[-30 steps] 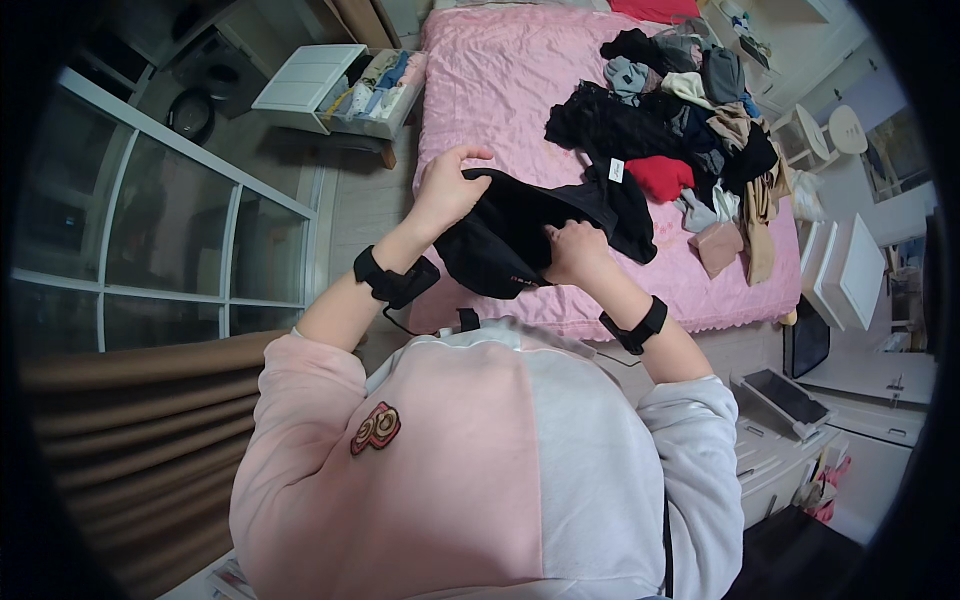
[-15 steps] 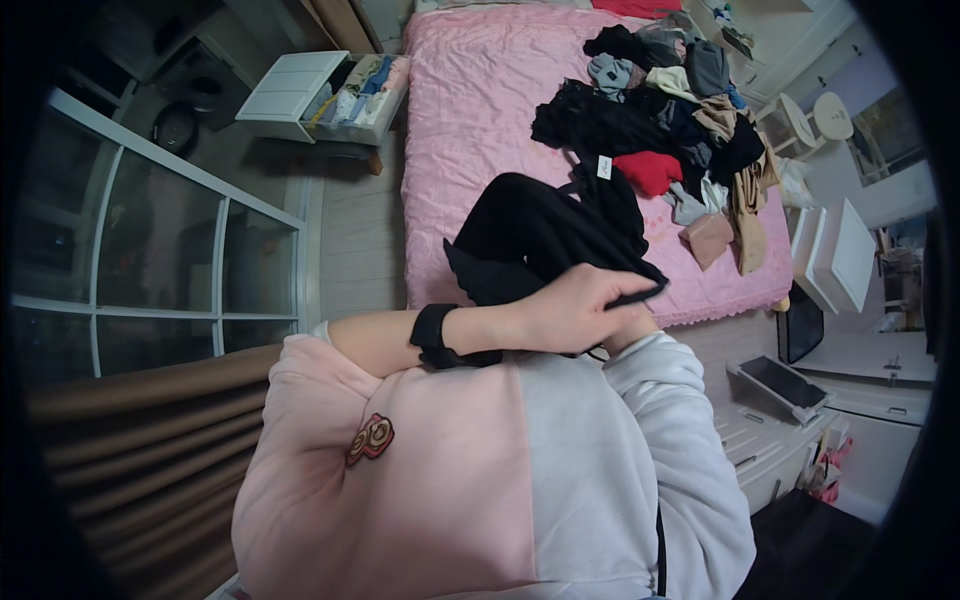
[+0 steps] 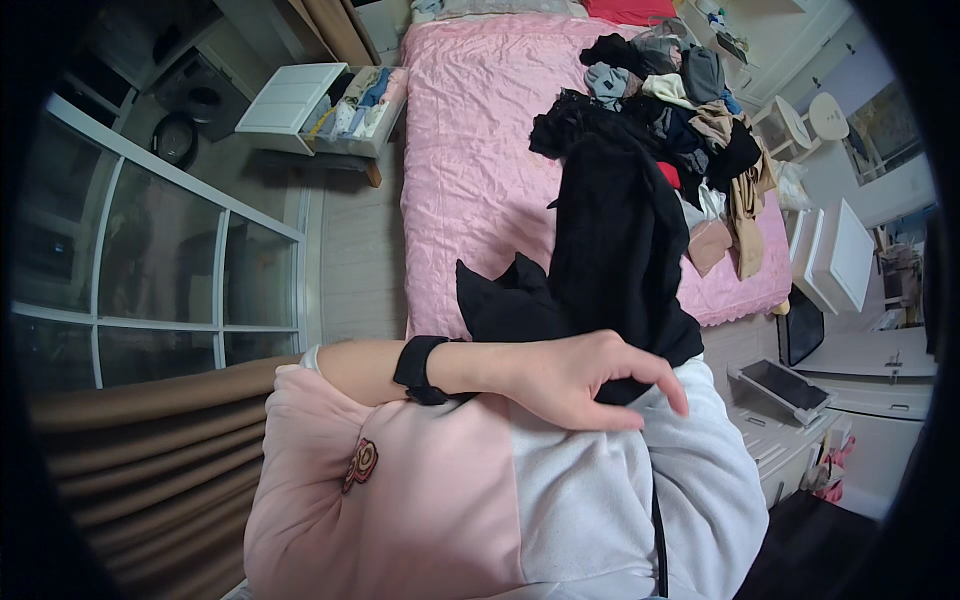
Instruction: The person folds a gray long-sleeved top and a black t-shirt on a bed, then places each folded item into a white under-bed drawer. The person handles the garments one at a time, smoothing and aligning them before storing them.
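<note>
A long black garment (image 3: 620, 240) stretches from the clothes pile toward my chest. Across its near end lies my left hand (image 3: 590, 380), thumb and forefinger spread apart with nothing gripped between them. A black band (image 3: 420, 368) circles my left wrist. My right sleeve (image 3: 700, 440), pale grey-white, runs up to the garment's near right edge, where the cloth hides my right hand. One black flap (image 3: 510, 300) of cloth sticks out to the left, over the bed's near edge.
A pink-covered bed (image 3: 470, 130) spans the middle. Mixed clothes (image 3: 700, 130) are heaped on its right side. An open drawer of folded clothes (image 3: 360, 110) stands left of the bed, near a glass-paned partition (image 3: 165, 240). White drawers (image 3: 840, 255) and a grey bin (image 3: 780, 390) are at right.
The black garment has gone from bunched up to stretched out, covering most of the red cloth. My left hand has moved nearer my body and let go of the garment's edge.
</note>
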A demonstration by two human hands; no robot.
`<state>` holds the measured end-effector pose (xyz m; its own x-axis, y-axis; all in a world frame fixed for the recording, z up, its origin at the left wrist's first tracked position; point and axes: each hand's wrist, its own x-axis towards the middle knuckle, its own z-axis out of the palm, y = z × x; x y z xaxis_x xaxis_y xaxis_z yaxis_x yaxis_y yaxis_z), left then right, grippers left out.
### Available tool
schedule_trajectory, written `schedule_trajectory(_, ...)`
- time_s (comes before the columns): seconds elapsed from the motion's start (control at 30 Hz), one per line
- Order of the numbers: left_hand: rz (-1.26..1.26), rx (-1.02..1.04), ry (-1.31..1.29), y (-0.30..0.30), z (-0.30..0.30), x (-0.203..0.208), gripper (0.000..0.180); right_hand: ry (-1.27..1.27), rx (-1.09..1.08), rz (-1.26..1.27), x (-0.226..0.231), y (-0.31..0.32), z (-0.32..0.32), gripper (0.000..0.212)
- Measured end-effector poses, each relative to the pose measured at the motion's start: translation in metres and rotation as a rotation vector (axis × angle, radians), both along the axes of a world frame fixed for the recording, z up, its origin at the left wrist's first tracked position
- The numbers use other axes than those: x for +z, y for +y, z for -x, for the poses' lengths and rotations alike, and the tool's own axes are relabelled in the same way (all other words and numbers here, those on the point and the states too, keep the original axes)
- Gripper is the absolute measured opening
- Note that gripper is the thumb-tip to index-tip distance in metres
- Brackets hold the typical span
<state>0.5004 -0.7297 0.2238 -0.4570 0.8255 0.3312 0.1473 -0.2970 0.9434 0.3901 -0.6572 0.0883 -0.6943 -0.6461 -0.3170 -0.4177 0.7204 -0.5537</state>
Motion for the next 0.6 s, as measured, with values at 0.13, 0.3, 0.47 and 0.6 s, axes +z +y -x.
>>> schedule_trajectory(0.13,0.440,0.497,0.351,0.004,0.014,-0.014,0.038,-0.027,-0.005,0.114,0.001,0.000,0.009,0.040)
schedule_trajectory(0.3,0.794,1.149,0.556,-0.018,0.101,-0.062,0.021,-0.069,0.031,0.320,0.000,-0.015,0.023,0.038)
schedule_trajectory(0.47,1.083,1.325,0.461,-0.098,0.164,-0.134,0.019,-0.133,0.086,0.479,0.000,-0.040,0.031,0.036)
schedule_trajectory(0.6,1.304,1.383,0.347,-0.163,0.171,-0.173,0.021,-0.171,0.085,0.553,0.004,-0.034,0.025,0.035)
